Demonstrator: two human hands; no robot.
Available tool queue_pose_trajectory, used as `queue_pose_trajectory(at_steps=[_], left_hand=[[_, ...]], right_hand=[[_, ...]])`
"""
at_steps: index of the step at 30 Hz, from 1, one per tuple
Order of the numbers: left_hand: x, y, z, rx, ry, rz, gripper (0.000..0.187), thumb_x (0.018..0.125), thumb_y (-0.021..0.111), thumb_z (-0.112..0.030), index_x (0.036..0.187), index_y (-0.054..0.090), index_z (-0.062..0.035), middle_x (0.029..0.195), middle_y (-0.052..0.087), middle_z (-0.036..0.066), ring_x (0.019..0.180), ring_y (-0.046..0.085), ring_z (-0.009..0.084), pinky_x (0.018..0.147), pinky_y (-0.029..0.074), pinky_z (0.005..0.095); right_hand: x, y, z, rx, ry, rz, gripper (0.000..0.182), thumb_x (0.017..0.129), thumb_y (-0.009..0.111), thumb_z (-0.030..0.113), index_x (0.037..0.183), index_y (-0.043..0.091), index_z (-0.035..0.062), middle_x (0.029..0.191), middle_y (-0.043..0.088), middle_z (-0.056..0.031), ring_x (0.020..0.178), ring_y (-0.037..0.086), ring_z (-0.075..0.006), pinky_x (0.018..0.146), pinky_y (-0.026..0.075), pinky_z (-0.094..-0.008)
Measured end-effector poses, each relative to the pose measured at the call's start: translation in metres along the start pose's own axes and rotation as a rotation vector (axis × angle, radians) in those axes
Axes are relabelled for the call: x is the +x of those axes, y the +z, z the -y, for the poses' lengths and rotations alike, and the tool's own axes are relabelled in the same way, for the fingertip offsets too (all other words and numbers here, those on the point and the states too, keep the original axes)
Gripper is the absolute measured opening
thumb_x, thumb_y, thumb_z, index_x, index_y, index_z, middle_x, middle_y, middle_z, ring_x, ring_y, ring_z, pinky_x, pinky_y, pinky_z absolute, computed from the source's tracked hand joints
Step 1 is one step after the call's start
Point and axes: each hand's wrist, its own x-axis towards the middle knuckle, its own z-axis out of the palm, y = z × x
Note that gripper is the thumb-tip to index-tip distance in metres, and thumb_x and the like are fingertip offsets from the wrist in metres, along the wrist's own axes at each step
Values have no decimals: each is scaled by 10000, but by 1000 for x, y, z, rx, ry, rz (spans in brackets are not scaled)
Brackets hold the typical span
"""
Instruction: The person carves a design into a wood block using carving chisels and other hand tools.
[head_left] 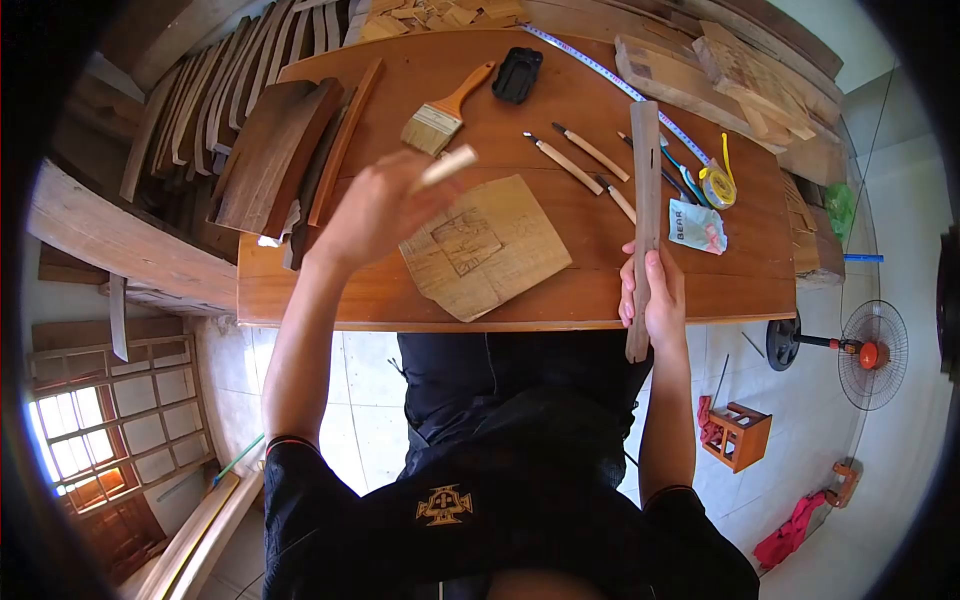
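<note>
1. Wooden workbench (300,290) fills my view, curved slats stacked at its left edge.
2. My left hand (375,210) hovers over it, fingers pinching a small pale stick (446,166).
3. My right hand (655,295) wraps the slotted wooden bar (646,200), its long axis pointing away from me across the bench edge.

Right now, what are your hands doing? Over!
Left hand gripping small wood piece. Right hand clasping long slotted wooden strip. Chisels lie between.
</note>
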Motion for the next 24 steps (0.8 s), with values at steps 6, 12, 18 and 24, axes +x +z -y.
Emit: queue_pose_trajectory(at_steps=[6,12,18,24], left_hand=[[-1,16,-14,117,133,214,210,839,779,-107,1021,708,-31,936,675,137,944,624,373,888,503,472],[5,14,-11,174,296,229,158,840,768,-91,973,699,-41,950,686,113,946,629,350,871,501,465],[15,9,-18,182,360,336,192,817,732,-45,996,663,-55,916,642,113,960,610,347,837,489,463],[24,6,-21,167,466,441,212,800,681,-12,979,573,-49,898,565,134,942,579,365,841,473,483]], right_hand=[[1,-2,0,-8,-4,18,422,1116,439,406,1205,536,5,747,528,-31,448,504,-94,386,449,-264],[-1,-2,-3,13,11,8,426,1117,441,394,1238,537,-3,754,534,-35,458,524,-98,398,456,-274],[-1,-3,3,23,63,15,377,1121,435,365,1214,549,18,744,524,-19,455,492,-88,402,441,-266],[-2,-2,4,-15,57,24,402,1121,424,389,1211,539,14,744,513,-23,451,478,-85,399,436,-266]])
